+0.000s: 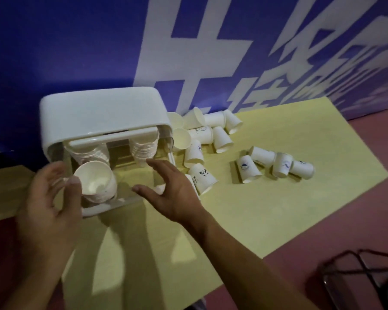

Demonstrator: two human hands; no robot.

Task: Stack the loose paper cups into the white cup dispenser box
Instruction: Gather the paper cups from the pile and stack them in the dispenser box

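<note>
1. Blue wall, with large white characters, runs behind everything.

2. Bench, yellow top, carries the box and all the cups. A reddish surface borders it on the right and in front.

3. White cup box, standing at the back left of the bench against the wall. It has a rounded lid on top, and its open front faces you. Inside, two nested stacks of cups hang mouth-down: the left stack and the right stack. Below the left stack, a short nest of cups lies in the bottom of the box with its mouth tipped up towards you.

4. Your left hand, at the front left corner of the box. The thumb lies just beside the rim of the tipped nest, and the fingers curve round the far side of the corner. The picture is too blurred here to tell whether they grip anything.

5. Your right hand, in front of the open box, right of centre. The fingers are spread apart and hold nothing.

6. Black wire frame, at the lower right, off the bench.

7. Loose cups, near group, heaped just beside the right wall of the box. They are mostly on their sides, some plain and some printed. One panda cup lies at the near end of the heap, close to your right hand.

8. Loose cups, far group, a short row further right on the bench, well apart from the box. They are tipped over and carry small blue prints.
</note>
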